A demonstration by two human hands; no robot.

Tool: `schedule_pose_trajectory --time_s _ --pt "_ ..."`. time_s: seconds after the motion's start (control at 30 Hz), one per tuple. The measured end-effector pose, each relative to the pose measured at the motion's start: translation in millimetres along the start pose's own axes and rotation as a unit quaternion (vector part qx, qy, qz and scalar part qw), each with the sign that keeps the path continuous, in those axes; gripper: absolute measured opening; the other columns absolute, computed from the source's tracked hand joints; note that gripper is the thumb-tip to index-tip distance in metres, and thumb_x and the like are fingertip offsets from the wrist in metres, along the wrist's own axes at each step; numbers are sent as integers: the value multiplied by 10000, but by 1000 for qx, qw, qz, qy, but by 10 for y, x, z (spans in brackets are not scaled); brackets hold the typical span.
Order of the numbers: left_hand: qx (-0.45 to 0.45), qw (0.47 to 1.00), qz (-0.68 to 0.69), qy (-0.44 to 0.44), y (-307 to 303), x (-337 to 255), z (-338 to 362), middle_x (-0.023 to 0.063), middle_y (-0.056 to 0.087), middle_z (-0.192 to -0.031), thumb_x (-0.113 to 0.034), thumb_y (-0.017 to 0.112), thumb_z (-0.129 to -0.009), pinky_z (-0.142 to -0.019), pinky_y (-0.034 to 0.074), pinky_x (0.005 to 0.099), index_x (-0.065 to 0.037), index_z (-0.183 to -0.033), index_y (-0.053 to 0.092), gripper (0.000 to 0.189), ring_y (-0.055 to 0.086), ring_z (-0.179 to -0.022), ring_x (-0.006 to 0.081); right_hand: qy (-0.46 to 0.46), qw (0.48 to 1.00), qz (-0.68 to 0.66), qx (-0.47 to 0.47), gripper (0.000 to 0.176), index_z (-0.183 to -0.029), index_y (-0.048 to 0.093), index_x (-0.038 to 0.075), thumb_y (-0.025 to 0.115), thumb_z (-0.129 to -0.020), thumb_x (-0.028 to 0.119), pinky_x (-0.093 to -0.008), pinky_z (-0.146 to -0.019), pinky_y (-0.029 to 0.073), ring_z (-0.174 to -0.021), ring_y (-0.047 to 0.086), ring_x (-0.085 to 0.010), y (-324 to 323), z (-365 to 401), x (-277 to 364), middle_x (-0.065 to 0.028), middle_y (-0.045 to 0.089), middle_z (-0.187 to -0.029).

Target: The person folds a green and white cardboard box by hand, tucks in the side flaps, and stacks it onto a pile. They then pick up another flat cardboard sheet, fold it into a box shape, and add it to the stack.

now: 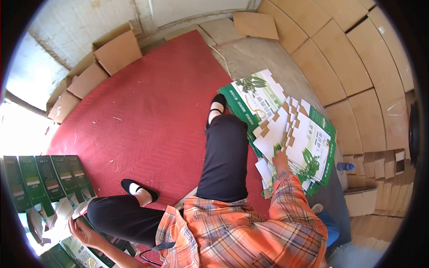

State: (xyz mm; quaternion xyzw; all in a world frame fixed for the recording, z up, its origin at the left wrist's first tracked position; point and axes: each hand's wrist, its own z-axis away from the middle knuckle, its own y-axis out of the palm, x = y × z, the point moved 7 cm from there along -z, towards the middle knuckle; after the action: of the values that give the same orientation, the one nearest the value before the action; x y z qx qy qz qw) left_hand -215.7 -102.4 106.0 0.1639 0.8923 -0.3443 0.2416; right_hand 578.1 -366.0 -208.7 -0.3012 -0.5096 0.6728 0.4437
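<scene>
My right hand (280,161) is over a pile of flat printed cartons (313,138) on my right, its fingers closed on the edge of one carton. These cartons are white and green, with vegetable pictures and tabbed edges, and they lie fanned out on top of each other. My left hand (85,234) is low on the left with its fingers apart and nothing seen in them. Close by it stand several dark green folded cartons (51,178) in a row, their lower flaps hanging loose. More green and white cartons (82,252) lie below that hand.
A red mat (147,102) covers the floor around my legs. Brown boxes (339,58) are stacked along the right, and open brown boxes (118,51) line the far left wall. A blue-capped bottle (345,166) lies by the right stack. Someone's blue-clad leg (330,228) shows behind my right arm.
</scene>
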Motion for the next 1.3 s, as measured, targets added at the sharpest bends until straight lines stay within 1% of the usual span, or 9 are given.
schedule_pose_trajectory --time_s 0.17,0.33,0.47,0.57,0.67,0.9,0.93,1.07,1.3 --pt "160 961 -42 222 1140 -1131 181 121 609 -1139 3 629 -850 -977 413 400 -27 -1086 659 239 544 -1102 290 60 989 121 -55 510 -1160 538 114 725 -757 365 -526 -811 508 -1085 536 -358 -167 134 -375 -127 496 -1192" --pt "297 932 3 209 1783 -1364 526 125 580 -1082 32 650 -742 -950 415 431 -30 -994 652 260 518 -1070 332 43 970 237 -27 832 -1477 304 241 719 -769 378 -501 -770 511 -1088 542 -349 -191 22 -573 -139 311 -1498" --pt "353 918 4 180 2040 -1206 774 120 579 -1038 32 661 -712 -913 435 429 -41 -965 654 263 522 -1045 332 52 959 278 3 846 -1505 250 259 704 -794 326 -491 -775 508 -1080 557 -347 30 -245 -932 -134 277 -1528" --pt "375 911 -6 172 2106 -1078 876 125 586 -1016 32 653 -713 -875 447 425 -36 -965 653 262 536 -1002 334 -1 935 355 -16 918 -1503 242 261 759 -746 301 -489 -788 507 -1080 566 -342 172 -424 -1074 -132 284 -1527" --pt "391 908 -27 149 2159 -1073 906 131 595 -997 32 634 -732 -842 463 409 -23 -963 647 238 562 -964 328 -84 928 363 26 1163 -1513 208 253 885 -569 301 -441 -803 523 -1105 564 -332 20 -483 -942 -129 281 -1532" --pt "429 889 -18 163 2261 -1162 1040 146 594 -981 34 624 -759 -791 489 401 -12 -966 645 214 595 -928 339 -176 915 345 112 1058 -1494 246 181 855 -638 314 -441 -822 526 -1058 580 -341 -15 -673 -1057 -161 309 -1501" --pt "426 890 -16 163 2281 -1164 1046 146 594 -981 34 624 -759 -791 489 401 -12 -966 645 214 595 -928 339 -162 914 341 149 895 -1477 284 145 774 -733 238 -437 -808 529 -1033 588 -328 -297 -545 -808 -170 352 -1466" --pt "442 884 -22 150 2264 -1138 1082 148 597 -976 27 628 -770 -783 493 402 -8 -965 643 199 602 -912 345 -140 928 341 59 680 -1447 335 102 586 -815 96 -401 -823 519 -1044 583 -320 9 -592 -936 -141 436 -1379" --pt "437 886 -17 152 2257 -1063 1067 147 599 -965 24 626 -778 -784 494 399 -10 -967 649 193 607 -912 337 -134 936 320 59 612 -1331 413 59 655 -771 118 -445 -875 483 -1142 502 -292 -89 -580 -804 -122 394 -1396"
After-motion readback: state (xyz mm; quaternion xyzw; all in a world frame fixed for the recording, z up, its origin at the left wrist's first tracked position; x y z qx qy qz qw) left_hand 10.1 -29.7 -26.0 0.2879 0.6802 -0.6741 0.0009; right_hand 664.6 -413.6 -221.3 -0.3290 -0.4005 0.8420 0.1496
